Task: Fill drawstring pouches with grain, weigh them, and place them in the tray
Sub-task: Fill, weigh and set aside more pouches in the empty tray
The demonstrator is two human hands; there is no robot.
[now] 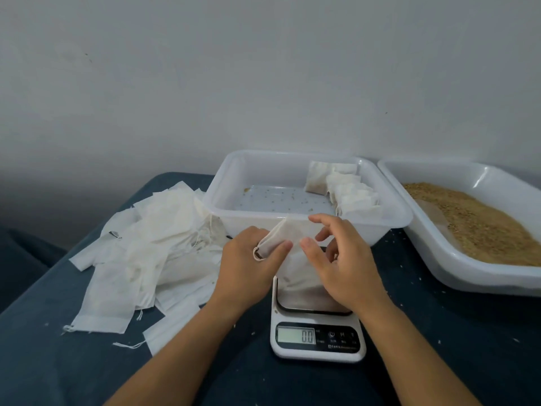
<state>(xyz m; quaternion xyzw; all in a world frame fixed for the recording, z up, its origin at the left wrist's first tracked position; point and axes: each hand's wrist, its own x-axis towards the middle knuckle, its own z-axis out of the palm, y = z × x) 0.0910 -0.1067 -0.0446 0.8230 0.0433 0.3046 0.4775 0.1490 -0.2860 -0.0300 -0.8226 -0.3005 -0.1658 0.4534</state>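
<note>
- White mesh drawstring pouch point(281, 238) is held above the digital kitchen scale point(317, 332), its mouth pointing left.
- Left hand point(248, 265) pinches the pouch's open rim, thumb and fingers curled round the fabric.
- Right hand point(342, 259) pinches the pouch's other edge with its thumb; the remaining fingers are spread apart and loosely bent.
- Scale display reads 0.0.
- Clear plastic tray point(292, 227) just behind the hands holds filled pouches point(345, 189) along its right side.
- Grain point(480, 227) fills a white tray point(439, 259) on the right.
- Empty pouches point(146, 247) lie heaped on the left of the dark blue cloth point(453, 347).
</note>
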